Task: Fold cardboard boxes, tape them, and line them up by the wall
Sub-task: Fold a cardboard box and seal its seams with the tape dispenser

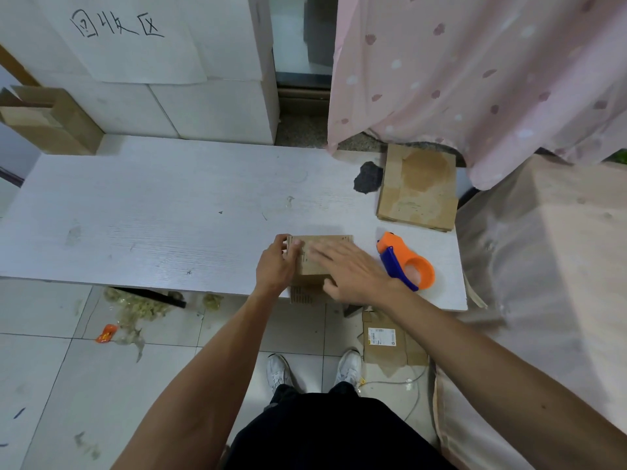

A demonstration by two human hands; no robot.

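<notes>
Left grip (276, 266) is curled round the left edge of the box (310, 270). Right grip (353, 269) lies flat and open on the top, blurred, holding nothing. The box sits at 6 o'clock on the tabletop (169, 215), overhanging its near edge. Judged step: flaps pressed shut, taping not begun. The next move calls for one grip to hold the flaps down while the other fetches the dispenser (397, 266), just beside at 3 o'clock.

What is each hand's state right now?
Left hand: grips the cardboard box at its left edge.
Right hand: open, flat on the box top.
</notes>
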